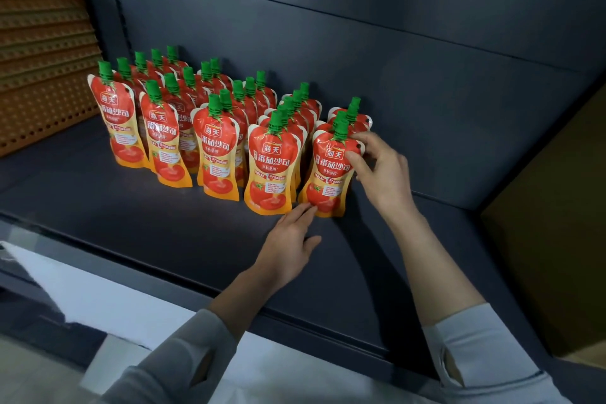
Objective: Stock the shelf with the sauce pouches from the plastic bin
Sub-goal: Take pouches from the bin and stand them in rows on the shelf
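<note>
Several red and orange sauce pouches with green caps stand upright in rows on the dark shelf [164,226]. The front pouch of the rightmost row [329,174] stands at the row's near end. My right hand [380,170] grips that pouch's upper right edge between thumb and fingers. My left hand [292,239] lies flat and low on the shelf, fingers apart, its fingertips touching the same pouch's bottom left corner. The plastic bin is not in view.
A dark back panel [393,59] rises behind the rows. An orange perforated panel [42,69] closes the shelf's left end. A brown surface [551,239] stands at the right. The shelf's front lip [196,285] runs diagonally below my arms.
</note>
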The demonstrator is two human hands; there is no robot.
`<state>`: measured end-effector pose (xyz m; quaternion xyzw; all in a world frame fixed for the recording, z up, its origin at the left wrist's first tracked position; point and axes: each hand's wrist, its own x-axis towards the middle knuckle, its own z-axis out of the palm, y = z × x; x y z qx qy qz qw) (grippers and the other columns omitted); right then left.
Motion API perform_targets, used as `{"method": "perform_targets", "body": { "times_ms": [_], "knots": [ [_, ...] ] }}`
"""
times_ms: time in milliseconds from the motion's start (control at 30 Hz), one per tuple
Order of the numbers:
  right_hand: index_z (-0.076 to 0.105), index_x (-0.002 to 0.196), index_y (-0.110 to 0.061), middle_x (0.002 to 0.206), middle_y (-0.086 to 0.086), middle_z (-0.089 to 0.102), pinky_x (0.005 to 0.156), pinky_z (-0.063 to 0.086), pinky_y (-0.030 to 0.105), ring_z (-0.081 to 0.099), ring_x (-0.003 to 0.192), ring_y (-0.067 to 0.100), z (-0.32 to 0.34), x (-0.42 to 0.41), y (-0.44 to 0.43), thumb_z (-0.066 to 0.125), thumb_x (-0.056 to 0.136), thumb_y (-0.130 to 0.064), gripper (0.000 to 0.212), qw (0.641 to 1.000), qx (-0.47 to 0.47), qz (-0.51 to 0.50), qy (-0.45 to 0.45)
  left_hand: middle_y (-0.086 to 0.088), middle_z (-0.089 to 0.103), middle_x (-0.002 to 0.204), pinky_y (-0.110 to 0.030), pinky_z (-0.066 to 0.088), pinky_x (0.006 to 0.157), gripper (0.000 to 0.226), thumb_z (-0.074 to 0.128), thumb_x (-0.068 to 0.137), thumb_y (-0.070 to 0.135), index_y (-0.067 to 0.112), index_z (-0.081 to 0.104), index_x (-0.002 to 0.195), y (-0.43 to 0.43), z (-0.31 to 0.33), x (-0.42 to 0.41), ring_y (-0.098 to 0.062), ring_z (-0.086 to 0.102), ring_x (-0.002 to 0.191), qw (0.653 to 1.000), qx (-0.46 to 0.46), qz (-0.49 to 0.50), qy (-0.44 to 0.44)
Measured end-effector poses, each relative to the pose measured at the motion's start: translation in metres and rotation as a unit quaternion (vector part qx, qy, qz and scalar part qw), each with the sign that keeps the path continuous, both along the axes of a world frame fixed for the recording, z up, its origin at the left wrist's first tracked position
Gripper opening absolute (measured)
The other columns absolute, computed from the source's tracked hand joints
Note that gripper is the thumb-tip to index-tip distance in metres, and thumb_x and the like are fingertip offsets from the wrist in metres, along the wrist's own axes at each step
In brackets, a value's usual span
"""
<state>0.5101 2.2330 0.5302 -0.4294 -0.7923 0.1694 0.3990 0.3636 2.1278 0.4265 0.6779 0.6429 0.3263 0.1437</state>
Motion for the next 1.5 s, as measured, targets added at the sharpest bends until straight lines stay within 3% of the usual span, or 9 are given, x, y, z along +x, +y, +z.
{"method": "perform_targets", "body": {
  "times_ms": [167, 400, 600, 767, 867, 1033, 1167, 1333, 1500],
  "knots": [
    [0.051, 0.137, -0.019, 0.12, 0.004, 0.062, 0.085, 0.051, 0.035, 0.06, 0.102, 0.017, -0.008, 0.007, -0.039, 0.065, 0.095, -0.02, 0.044, 0.99, 0.101, -0.089, -0.04, 0.003, 0.047, 0.145, -0.024, 0.032, 0.109, 0.046, 0.056, 0.096, 0.022, 0.019, 0.046, 0.141, -0.03, 0.012, -0.019, -0.013, 0.04, 0.135, 0.998, 0.037, 0.001, -0.054],
    [0.059, 0.129, -0.014, 0.117, 0.008, 0.064, 0.086, 0.05, 0.042, 0.061, 0.102, 0.028, -0.051, -0.025, -0.132, 0.059, 0.098, -0.019, 0.032, 0.99, 0.091, -0.093, -0.054, 0.006, 0.06, 0.126, -0.028, 0.047, 0.095, 0.031, 0.057, 0.095, 0.019, 0.022, 0.061, 0.125, -0.122, 0.015, -0.078, -0.011, 0.059, 0.111, 0.987, 0.1, 0.049, -0.113],
    [0.063, 0.125, -0.011, 0.115, 0.004, 0.066, 0.085, 0.051, 0.039, 0.063, 0.1, 0.025, -0.108, -0.104, -0.238, 0.054, 0.101, -0.022, 0.028, 0.997, 0.05, -0.03, -0.059, 0.02, 0.06, 0.118, -0.015, 0.043, 0.092, 0.028, 0.055, 0.096, 0.02, 0.029, 0.063, 0.121, -0.242, -0.021, -0.15, 0.005, 0.055, 0.105, 0.972, 0.06, 0.159, -0.163],
    [0.066, 0.121, -0.013, 0.107, 0.0, 0.066, 0.081, 0.054, 0.038, 0.062, 0.091, 0.02, -0.178, -0.18, -0.344, 0.042, 0.1, -0.036, 0.039, 0.994, -0.05, 0.061, -0.076, 0.017, 0.062, 0.115, -0.016, 0.045, 0.081, 0.027, 0.06, 0.092, 0.011, 0.024, 0.066, 0.116, -0.367, -0.094, -0.209, 0.004, 0.057, 0.095, 0.945, 0.006, 0.276, -0.176],
    [0.066, 0.12, -0.016, 0.108, -0.001, 0.066, 0.082, 0.055, 0.041, 0.063, 0.093, 0.019, -0.227, -0.223, -0.403, 0.04, 0.099, -0.041, 0.042, 0.972, -0.133, 0.141, -0.134, 0.008, 0.066, 0.112, -0.023, 0.048, 0.08, 0.026, 0.062, 0.091, 0.013, 0.023, 0.066, 0.114, -0.443, -0.145, -0.232, -0.009, 0.064, 0.092, 0.916, -0.065, 0.348, -0.189],
    [0.066, 0.121, -0.011, 0.11, 0.005, 0.069, 0.088, 0.044, 0.026, 0.066, 0.1, 0.026, -0.291, -0.296, -0.472, 0.048, 0.096, -0.033, 0.038, 0.894, -0.19, 0.293, -0.281, 0.007, 0.066, 0.108, -0.041, 0.054, 0.082, 0.026, 0.062, 0.085, 0.022, 0.024, 0.066, 0.112, -0.542, -0.209, -0.248, -0.018, 0.066, 0.096, 0.835, -0.143, 0.457, -0.271],
    [0.059, 0.134, -0.011, 0.126, 0.007, 0.065, 0.099, 0.044, 0.033, 0.059, 0.118, 0.026, -0.331, -0.364, -0.497, 0.059, 0.097, -0.017, 0.037, 0.825, -0.194, 0.377, -0.374, 0.011, 0.064, 0.114, -0.038, 0.054, 0.086, 0.029, 0.066, 0.088, 0.017, 0.024, 0.065, 0.116, -0.581, -0.252, -0.26, -0.02, 0.065, 0.103, 0.78, -0.192, 0.519, -0.291],
    [0.042, 0.146, -0.007, 0.142, 0.011, 0.053, 0.108, 0.038, 0.035, 0.043, 0.131, 0.028, -0.396, -0.45, -0.503, 0.049, 0.101, -0.012, 0.046, 0.741, -0.06, 0.422, -0.518, 0.012, 0.06, 0.121, -0.032, 0.052, 0.084, 0.034, 0.064, 0.09, 0.014, 0.025, 0.061, 0.122, -0.594, -0.302, -0.285, -0.017, 0.062, 0.103, 0.746, -0.208, 0.561, -0.292],
    [0.06, 0.12, -0.007, 0.12, 0.012, 0.065, 0.104, 0.036, 0.043, 0.043, 0.122, 0.034, -0.436, -0.487, -0.517, 0.045, 0.097, -0.016, 0.029, 0.564, 0.109, 0.427, -0.699, -0.008, 0.058, 0.129, -0.038, 0.049, 0.085, 0.037, 0.062, 0.091, 0.016, 0.016, 0.057, 0.128, -0.592, -0.354, -0.324, -0.03, 0.061, 0.108, 0.738, -0.244, 0.564, -0.28]
  ]
}}
